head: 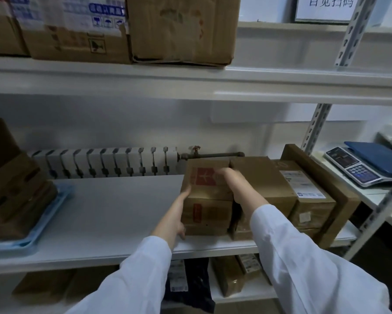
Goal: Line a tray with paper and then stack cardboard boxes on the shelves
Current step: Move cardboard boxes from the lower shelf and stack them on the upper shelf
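1. Head view: both hands grip a small cardboard box (207, 180) with a red printed mark, which sits on top of another small box (205, 217) on the middle shelf (113, 209).
2. The left hand (175, 217) lies flat against the left side of the two-box stack, fingers together, pressing on the upper box's lower left edge.
3. The right hand (238, 184) is clamped on the upper box's right side, fingers curled over its top edge.
4. Just right of the stack stand larger cardboard boxes (303, 191), touching one another.
5. At the far left of the same shelf a blue tray (43, 225) holds brown boxes.
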Action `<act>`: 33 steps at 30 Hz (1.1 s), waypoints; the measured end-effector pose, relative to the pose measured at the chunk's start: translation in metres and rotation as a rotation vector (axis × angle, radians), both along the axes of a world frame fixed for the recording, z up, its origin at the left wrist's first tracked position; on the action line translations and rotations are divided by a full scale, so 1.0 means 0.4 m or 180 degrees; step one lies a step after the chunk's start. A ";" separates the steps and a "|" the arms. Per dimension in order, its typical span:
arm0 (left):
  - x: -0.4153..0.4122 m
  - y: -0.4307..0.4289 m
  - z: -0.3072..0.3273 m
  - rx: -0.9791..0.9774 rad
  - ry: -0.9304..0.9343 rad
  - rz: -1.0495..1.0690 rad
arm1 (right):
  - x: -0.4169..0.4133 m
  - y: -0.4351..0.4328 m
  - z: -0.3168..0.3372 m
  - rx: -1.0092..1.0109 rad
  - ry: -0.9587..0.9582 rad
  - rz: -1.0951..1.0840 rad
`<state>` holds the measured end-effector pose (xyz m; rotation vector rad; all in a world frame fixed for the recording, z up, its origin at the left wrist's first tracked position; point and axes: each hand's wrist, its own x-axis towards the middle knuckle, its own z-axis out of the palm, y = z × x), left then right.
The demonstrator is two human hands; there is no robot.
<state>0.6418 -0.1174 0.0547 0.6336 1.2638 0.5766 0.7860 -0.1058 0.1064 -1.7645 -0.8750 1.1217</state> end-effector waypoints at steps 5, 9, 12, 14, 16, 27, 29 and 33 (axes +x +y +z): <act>-0.037 -0.014 0.027 0.0169 -0.0135 0.0266 | -0.009 -0.013 0.009 0.0099 0.0179 0.0023; -0.084 -0.010 0.030 0.0244 -0.0231 0.0613 | -0.033 -0.022 0.033 0.0281 0.0099 -0.0011; -0.121 -0.016 0.045 0.0204 -0.0195 0.0772 | -0.053 -0.018 0.058 0.0499 -0.0017 -0.0031; -0.151 -0.024 0.059 0.0152 -0.0252 0.0849 | -0.063 -0.020 0.073 0.0512 -0.0223 -0.0114; -0.190 -0.037 0.079 0.0166 -0.0316 0.0916 | -0.072 -0.027 0.091 0.0507 -0.0422 -0.0195; -0.385 -0.127 0.251 0.1201 0.0087 0.0316 | -0.167 -0.089 0.195 0.0914 -0.0331 -0.0059; -0.419 -0.139 0.292 0.1594 0.0480 0.0096 | -0.180 -0.097 0.212 0.0986 -0.0186 -0.0071; -0.462 -0.168 0.370 0.2178 0.1069 0.0014 | -0.224 -0.112 0.244 0.1026 0.0033 0.0002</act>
